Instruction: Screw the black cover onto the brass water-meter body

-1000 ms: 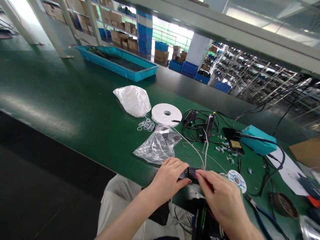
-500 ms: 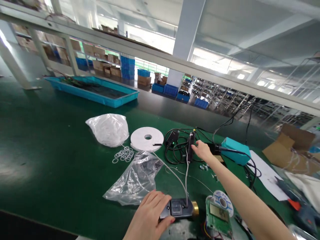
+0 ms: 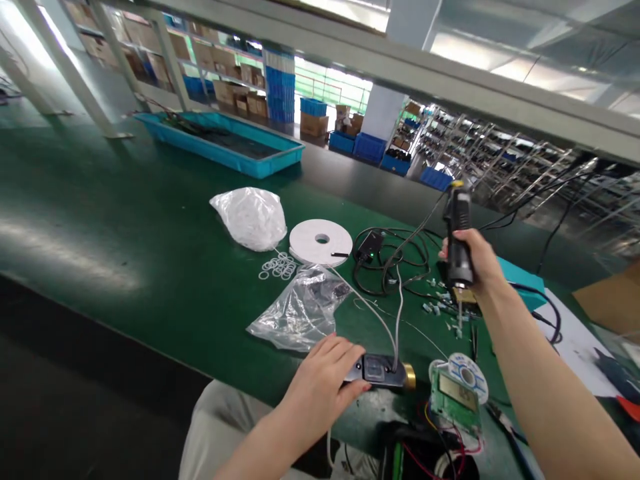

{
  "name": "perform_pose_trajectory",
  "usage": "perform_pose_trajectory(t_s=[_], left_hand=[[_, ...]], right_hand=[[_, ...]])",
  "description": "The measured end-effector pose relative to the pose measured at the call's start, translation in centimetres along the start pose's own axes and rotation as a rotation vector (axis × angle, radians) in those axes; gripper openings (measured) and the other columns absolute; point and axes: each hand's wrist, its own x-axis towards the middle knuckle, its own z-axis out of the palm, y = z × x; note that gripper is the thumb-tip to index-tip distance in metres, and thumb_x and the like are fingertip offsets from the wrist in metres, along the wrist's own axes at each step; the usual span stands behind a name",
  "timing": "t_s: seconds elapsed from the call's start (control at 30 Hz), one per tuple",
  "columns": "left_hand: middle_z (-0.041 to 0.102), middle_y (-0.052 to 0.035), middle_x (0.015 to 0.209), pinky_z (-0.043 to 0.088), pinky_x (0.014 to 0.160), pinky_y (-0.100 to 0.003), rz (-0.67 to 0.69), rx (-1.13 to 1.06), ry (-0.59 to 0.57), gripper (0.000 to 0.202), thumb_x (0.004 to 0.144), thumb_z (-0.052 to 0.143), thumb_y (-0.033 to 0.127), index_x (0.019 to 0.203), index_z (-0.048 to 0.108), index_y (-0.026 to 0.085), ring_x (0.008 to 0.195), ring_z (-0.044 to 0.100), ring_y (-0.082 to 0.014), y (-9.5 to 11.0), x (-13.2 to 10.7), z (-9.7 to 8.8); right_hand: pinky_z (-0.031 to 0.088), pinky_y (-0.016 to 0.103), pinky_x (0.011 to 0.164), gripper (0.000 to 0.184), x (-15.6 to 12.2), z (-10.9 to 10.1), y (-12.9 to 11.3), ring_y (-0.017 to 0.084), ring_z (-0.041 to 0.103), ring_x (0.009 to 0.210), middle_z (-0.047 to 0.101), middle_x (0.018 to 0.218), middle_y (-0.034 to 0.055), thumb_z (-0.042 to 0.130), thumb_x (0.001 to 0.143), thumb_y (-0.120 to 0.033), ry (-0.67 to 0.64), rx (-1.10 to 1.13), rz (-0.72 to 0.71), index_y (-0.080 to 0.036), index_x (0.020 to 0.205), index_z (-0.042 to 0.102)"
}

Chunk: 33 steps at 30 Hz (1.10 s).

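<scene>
My right hand is wrapped round a black electric screwdriver, held upright above the bench with its bit pointing down. Under my left hand lies a dark metal housing with a brass end; my fingers and thumb grip its left part. A pale cable rises from its right end. To its right, a green circuit board with a display rests by a solder wire spool. A clear plastic bag lies just behind my left hand.
Behind are a white tape roll, a bag of white rings, loose rings and a black power adapter with coiled cable. A teal box stands right; a blue tray sits far left. A shelf beam crosses above.
My right hand has lifted the electric screwdriver off the bench and moved it up and to the right. My left hand stays on the housing. The view has tilted downward.
</scene>
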Motion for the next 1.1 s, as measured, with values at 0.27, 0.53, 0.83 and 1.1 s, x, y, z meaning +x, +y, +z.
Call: perform_pose_trajectory(t_s=[0.27,0.53,0.83,1.1], left_hand=[[0.063,-0.0041,0.107,0.038,0.103,-0.044,0.004,0.020,0.003,0.033,0.079,0.069,0.025,0.110,0.057,0.019,0.104,0.054,-0.0222,0.1,-0.3,0.4],[0.063,-0.0043,0.106,0.040,0.100,-0.043,0.003,0.035,-0.012,0.029,0.083,0.065,0.029,0.109,0.058,0.019,0.103,0.054,-0.0223,0.5,-0.4,0.2],[0.063,-0.0055,0.106,0.043,0.096,-0.041,0.029,0.039,0.002,0.030,0.085,0.062,0.032,0.111,0.057,0.018,0.102,0.054,-0.0217,0.4,-0.5,0.3],[0.062,-0.0055,0.106,0.042,0.098,-0.042,0.027,0.040,-0.009,0.029,0.085,0.061,0.032,0.110,0.057,0.018,0.102,0.053,-0.0216,0.4,-0.5,0.3]], right_hand=[[0.034,0.018,0.046,0.016,-8.4,1.4,-4.7,0.005,0.034,0.048,0.039,0.060,-0.0062,0.058,0.072,-0.028,-0.127,0.587,-0.030,-0.023,0.088,0.057],[0.030,0.023,0.043,0.018,-13.0,2.8,-5.0,0.007,0.036,0.042,0.042,0.051,-0.0063,0.056,0.071,-0.022,-0.231,0.439,-0.195,-0.024,0.088,0.054],[0.036,0.025,0.045,0.020,-14.2,3.3,-3.9,0.010,0.045,0.043,0.050,0.054,-0.0060,0.056,0.070,-0.018,-0.179,0.344,-0.312,-0.023,0.089,0.052],[0.037,0.025,0.046,0.019,-14.2,3.3,-3.4,0.009,0.046,0.044,0.051,0.055,-0.0052,0.056,0.072,-0.016,-0.191,0.374,-0.309,-0.022,0.089,0.053]])
